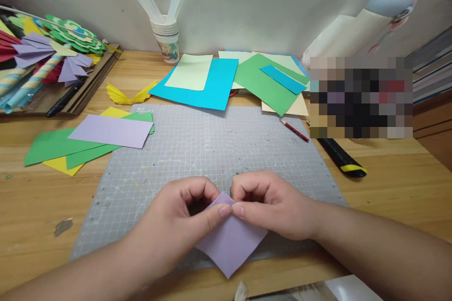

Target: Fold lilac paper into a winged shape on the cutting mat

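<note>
A purple square of paper (231, 242) is held cornerwise over the front part of a grey cutting mat (169, 150). My left hand (187, 211) pinches it near its top corner, thumb on the upper face and fingers curled behind. From the other side, my right hand (270, 204) grips the same corner, its thumb tip almost touching the left thumb. One corner of the paper points down toward the table's front edge. The fingertips behind the sheet are hidden.
Purple, green and yellow paper strips (113, 130) lie at the left. Behind the mat are a folded yellow paper piece (130, 96), blue paper (222, 84), green paper (261, 80) and a cup of straws (167, 44). A pencil (294, 130) and black-yellow cutter (341, 157) lie right.
</note>
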`<state>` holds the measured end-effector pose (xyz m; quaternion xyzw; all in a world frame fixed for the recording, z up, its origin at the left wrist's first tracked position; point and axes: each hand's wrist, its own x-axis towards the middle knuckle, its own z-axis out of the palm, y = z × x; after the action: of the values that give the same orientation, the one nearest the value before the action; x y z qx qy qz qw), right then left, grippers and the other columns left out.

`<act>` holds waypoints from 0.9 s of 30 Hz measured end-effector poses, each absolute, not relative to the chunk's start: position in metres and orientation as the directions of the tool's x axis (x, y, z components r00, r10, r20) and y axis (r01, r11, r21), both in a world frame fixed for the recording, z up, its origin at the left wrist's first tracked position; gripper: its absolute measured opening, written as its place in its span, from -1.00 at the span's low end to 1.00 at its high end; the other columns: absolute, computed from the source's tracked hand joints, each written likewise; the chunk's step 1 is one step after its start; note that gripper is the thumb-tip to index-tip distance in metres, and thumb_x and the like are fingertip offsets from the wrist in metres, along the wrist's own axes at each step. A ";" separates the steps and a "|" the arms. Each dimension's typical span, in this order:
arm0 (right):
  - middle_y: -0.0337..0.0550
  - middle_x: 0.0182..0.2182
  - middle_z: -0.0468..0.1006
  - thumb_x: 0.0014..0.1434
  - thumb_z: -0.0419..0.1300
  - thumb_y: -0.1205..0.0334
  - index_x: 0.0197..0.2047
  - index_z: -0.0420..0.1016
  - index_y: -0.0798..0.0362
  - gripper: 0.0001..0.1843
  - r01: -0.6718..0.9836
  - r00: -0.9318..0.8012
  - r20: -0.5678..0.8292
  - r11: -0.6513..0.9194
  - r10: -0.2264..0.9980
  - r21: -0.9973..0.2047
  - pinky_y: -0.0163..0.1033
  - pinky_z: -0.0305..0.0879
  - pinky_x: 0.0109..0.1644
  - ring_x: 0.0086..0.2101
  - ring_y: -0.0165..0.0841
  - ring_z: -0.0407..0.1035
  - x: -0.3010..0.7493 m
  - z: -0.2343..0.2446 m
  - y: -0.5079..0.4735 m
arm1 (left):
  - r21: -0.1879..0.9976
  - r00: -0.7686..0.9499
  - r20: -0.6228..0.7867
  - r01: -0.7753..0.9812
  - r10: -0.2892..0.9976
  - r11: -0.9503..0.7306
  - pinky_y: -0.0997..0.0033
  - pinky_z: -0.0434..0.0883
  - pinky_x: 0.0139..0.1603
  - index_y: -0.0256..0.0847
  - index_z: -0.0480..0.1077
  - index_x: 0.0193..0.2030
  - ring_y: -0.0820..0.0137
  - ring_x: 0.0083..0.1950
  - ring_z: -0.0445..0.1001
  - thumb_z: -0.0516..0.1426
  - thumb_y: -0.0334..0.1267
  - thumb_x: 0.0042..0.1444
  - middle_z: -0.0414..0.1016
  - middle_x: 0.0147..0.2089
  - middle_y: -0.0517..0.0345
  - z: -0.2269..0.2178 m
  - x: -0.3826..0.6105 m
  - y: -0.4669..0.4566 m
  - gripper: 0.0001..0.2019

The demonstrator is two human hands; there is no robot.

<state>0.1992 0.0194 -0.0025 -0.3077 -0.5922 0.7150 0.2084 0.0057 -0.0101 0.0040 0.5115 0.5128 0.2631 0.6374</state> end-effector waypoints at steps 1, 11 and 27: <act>-0.40 -0.61 0.16 0.13 0.21 0.20 -0.51 0.22 0.04 -0.72 0.057 -0.721 -0.180 -0.201 0.669 -0.978 -0.42 -0.03 -0.56 -0.58 -0.55 0.01 0.200 -0.002 0.020 | 0.924 0.324 -0.377 0.190 0.868 0.331 0.56 0.21 -0.54 -0.19 0.40 -0.48 0.51 -0.50 0.25 0.21 -0.09 0.05 0.36 -0.52 0.25 0.004 0.005 -0.010 -0.76; -0.32 -0.53 0.32 0.19 0.14 0.22 -0.38 0.35 0.04 -0.88 0.152 -0.611 -0.038 0.070 0.790 -0.986 -0.36 0.16 -0.46 -0.51 -0.48 0.19 0.201 -0.001 0.021 | 0.930 0.293 -0.263 0.329 0.919 0.161 0.53 0.21 -0.52 -0.18 0.36 -0.52 0.49 -0.52 0.25 0.16 -0.20 0.03 0.30 -0.57 0.29 0.004 0.006 -0.009 -0.83; -0.33 -0.57 0.28 0.19 0.16 0.20 -0.47 0.33 0.07 -0.78 0.190 -0.694 -0.187 -0.074 0.695 -0.979 -0.39 0.12 -0.49 -0.53 -0.50 0.14 0.197 -0.001 0.013 | 0.952 0.453 -0.201 0.300 0.869 0.064 0.50 0.16 -0.46 -0.17 0.23 -0.51 0.49 -0.46 0.18 0.05 -0.24 0.14 0.19 -0.53 0.31 0.005 0.005 -0.012 -0.80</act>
<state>0.1974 0.0128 -0.0012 -0.3393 -0.6521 0.6495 0.1943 0.0048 -0.0116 0.0045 0.6365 0.4588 0.2509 0.5669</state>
